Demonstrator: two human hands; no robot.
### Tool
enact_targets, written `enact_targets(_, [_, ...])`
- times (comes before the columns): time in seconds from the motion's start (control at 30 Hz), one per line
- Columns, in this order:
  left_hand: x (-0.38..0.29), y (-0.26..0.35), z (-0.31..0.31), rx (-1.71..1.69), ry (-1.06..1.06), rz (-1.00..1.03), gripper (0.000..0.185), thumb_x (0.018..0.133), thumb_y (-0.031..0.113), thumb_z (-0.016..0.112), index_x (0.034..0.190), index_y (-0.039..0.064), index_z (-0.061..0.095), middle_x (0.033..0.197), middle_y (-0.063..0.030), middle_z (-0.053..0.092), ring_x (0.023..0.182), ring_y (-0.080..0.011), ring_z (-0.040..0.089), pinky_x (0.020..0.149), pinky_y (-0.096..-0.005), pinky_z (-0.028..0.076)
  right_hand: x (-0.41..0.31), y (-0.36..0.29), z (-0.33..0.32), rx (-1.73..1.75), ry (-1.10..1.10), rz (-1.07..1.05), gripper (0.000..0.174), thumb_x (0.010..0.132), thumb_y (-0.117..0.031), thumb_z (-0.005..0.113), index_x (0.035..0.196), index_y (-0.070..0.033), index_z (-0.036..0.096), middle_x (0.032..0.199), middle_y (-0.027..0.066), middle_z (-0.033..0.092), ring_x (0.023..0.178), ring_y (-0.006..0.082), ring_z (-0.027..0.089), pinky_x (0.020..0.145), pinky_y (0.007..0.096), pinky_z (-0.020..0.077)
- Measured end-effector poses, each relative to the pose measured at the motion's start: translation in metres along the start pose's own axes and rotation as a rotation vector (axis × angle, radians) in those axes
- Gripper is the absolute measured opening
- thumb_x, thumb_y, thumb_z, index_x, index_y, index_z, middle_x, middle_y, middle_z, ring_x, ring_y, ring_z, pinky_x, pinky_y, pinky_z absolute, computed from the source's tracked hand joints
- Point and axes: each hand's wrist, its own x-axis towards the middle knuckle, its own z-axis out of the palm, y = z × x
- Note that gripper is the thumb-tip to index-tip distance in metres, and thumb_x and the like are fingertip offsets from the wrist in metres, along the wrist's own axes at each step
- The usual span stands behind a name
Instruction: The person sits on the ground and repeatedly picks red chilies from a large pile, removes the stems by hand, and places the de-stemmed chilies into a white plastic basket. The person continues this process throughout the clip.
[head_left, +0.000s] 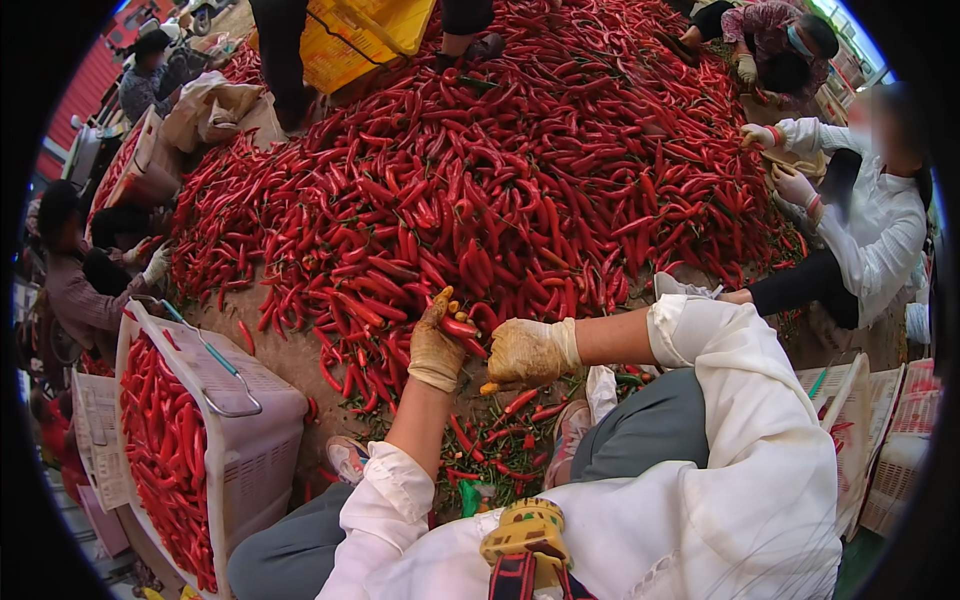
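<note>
A large heap of red chili peppers (480, 180) lies on the ground before me. At its near edge, my left hand (437, 345), in a stained glove, holds red chili peppers (459, 327) between thumb and fingers. Just right of it is my right hand (531, 352), in a stained yellowish glove with curled fingers; whether anything is inside them is hidden. Below my hands, green stems and loose peppers (499, 450) are scattered between my shoes.
A white plastic crate (255, 420) with a metal handle, full of red peppers, stands at my left. More crates (847, 435) stand at my right. Co-workers sit around the heap, one in white (870, 202) at the right. A yellow crate (360, 41) is at the far side.
</note>
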Motion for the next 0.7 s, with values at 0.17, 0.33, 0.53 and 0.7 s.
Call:
enact_targets(0.17, [0.026, 0.047, 0.02, 0.209, -0.148, 0.052, 0.015, 0.087, 0.02, 0.071, 0.092, 0.013, 0.058, 0.072, 0.0019, 0.052, 0.065, -0.0135, 0.051, 0.06, -0.0306, 0.045, -0.013, 0.112, -0.037, 0.675, 0.746, 0.725, 0.017, 0.092, -0.013, 0.054, 0.102, -0.003, 0.064, 0.091, 0.0078, 0.07, 0.087, 0.0214, 0.069, 0.078, 0.0332, 0.0536])
enact_targets(0.33, [0.022, 0.041, 0.034, 0.398, -0.17, 0.025, 0.019, 0.084, 0.022, 0.074, 0.092, 0.012, 0.06, 0.067, 0.0027, 0.048, 0.059, -0.0121, 0.048, 0.057, -0.0291, 0.042, 0.037, 0.3, -0.091, 0.138, 0.762, 0.984, 0.028, 0.094, -0.023, 0.057, 0.116, -0.008, 0.065, 0.104, 0.0129, 0.07, 0.096, 0.0257, 0.068, 0.081, 0.0361, 0.0533])
enact_targets(0.53, [0.011, 0.025, 0.001, 0.386, -0.08, 0.046, 0.029, 0.087, 0.016, 0.069, 0.111, 0.003, 0.059, 0.076, -0.0047, 0.059, 0.065, -0.0164, 0.056, 0.062, -0.0305, 0.049, 0.111, 0.348, -0.111, 0.223, 0.335, 1.384, 0.036, 0.093, -0.03, 0.053, 0.122, -0.011, 0.065, 0.122, 0.0149, 0.065, 0.114, 0.0313, 0.062, 0.09, 0.0457, 0.0509])
enact_targets(0.7, [0.02, 0.037, -0.015, 0.342, -0.097, 0.106, 0.028, 0.088, 0.01, 0.067, 0.114, 0.002, 0.06, 0.08, -0.0057, 0.061, 0.066, -0.0161, 0.058, 0.063, -0.0284, 0.05, 0.076, 0.36, -0.106, 0.18, -0.067, 1.238, 0.044, 0.095, -0.038, 0.046, 0.128, -0.013, 0.062, 0.128, 0.0124, 0.062, 0.116, 0.0291, 0.061, 0.093, 0.0453, 0.0488])
